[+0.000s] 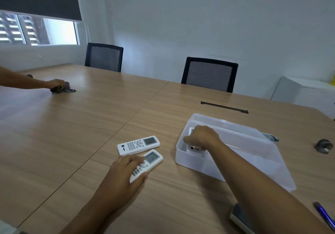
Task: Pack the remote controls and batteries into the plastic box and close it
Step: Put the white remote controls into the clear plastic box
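Nearest the lens, a grey-edged object (239, 215) is partly hidden under the right forearm, and a blue pen (324, 215) is seen on the table (72, 134) just right of that arm. Two bare forearms are stretched forward over the wooden surface. The left hand (125, 172) is laid over a white remote (147, 164), with fingers curled across its keypad and the thumb pressed to its near edge; the display end is left uncovered. A second remote (138, 145) is seen flat on the table just beyond the left hand, touching or nearly touching the first.

The right hand (201, 137) is lowered into the left end of the open plastic box (253, 161), where a third remote (195, 148) is gripped from above. Most of that remote is hidden by the hand and the frosted wall. The lid (235, 125) is seen raised along the box's far side.

Right of the box, well apart from the right hand, a small dark round object (324, 145) is seen, too blurred to be identified. A metallic object (271, 137) is glimpsed behind the box.

Far to the left, another person's hand (56, 85) is placed on dark items on the table. Two black chairs (209, 74) are pushed in at the far edge.
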